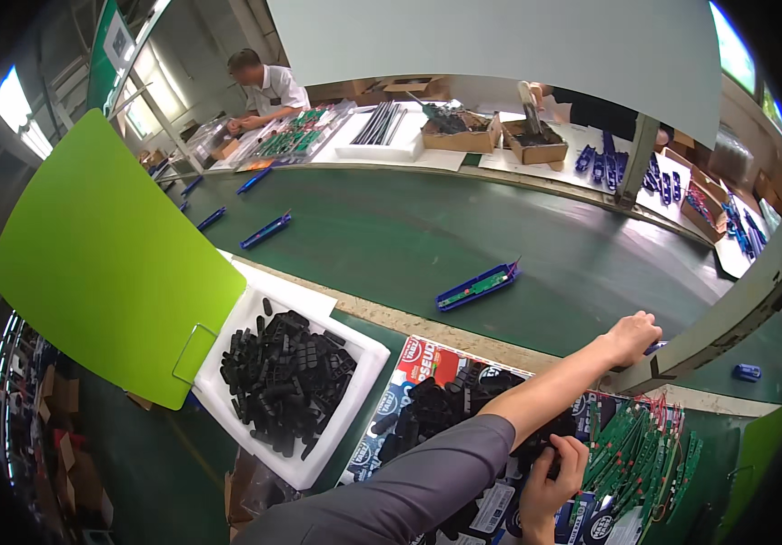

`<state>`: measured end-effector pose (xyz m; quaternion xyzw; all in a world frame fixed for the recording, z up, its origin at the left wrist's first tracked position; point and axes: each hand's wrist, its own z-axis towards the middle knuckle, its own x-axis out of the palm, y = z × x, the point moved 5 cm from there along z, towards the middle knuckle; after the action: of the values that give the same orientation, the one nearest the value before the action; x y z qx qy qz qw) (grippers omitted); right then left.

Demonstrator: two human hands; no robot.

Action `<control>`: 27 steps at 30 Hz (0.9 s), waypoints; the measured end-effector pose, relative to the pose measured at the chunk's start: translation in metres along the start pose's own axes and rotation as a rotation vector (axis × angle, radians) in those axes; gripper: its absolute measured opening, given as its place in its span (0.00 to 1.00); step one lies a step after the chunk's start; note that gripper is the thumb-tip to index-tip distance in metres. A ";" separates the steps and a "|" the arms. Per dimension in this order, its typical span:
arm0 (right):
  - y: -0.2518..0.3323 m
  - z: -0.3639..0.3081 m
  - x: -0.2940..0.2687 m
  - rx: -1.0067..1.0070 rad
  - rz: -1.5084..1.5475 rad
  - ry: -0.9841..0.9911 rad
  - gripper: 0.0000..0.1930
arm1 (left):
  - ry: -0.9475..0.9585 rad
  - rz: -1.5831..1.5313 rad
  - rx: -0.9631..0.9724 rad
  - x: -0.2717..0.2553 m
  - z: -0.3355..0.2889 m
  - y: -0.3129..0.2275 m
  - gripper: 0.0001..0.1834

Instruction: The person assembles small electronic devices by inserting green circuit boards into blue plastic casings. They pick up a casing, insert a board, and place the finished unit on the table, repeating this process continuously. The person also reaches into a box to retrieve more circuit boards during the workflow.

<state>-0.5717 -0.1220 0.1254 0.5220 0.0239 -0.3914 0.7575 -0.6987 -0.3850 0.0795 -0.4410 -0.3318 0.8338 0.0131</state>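
Observation:
My left arm, in a grey sleeve, crosses toward the right. At the belt's near edge, my left hand (pixel 632 337) is closed, its fingers curled over a blue plastic part (pixel 653 347) that the hand and a metal post mostly hide. Lower down, my right hand (pixel 554 483) has its fingers bent round a small black piece (pixel 554 466). Beside it lie loose black plastic pieces (pixel 432 405) on printed cardboard and a heap of green circuit boards (pixel 632 454) with red wires. A blue housing holding a green board (pixel 478 286) rests on the belt.
Black parts fill a white foam box (pixel 361 368) at left, beside a lime-green panel (pixel 109 263). The green conveyor belt (pixel 363 218) carries several blue housings. A slanted metal post (pixel 718 318) stands at right. Across the belt, a person (pixel 273 91) sits near boards and cartons.

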 end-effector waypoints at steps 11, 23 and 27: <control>-0.006 0.001 -0.002 0.019 0.071 -0.048 0.11 | 0.039 -0.360 -0.290 -0.109 -0.071 0.032 0.29; -0.011 0.000 -0.006 -0.015 0.129 -0.081 0.10 | -0.275 -1.005 -0.496 -0.215 -0.271 -0.091 0.18; -0.005 0.010 -0.004 0.171 0.419 -0.043 0.09 | -0.333 -0.973 -0.564 -0.216 -0.337 -0.122 0.13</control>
<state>-0.5816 -0.1285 0.1279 0.5692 -0.1345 -0.2370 0.7757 -0.3489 -0.1750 0.1742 -0.0876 -0.7027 0.6696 0.2241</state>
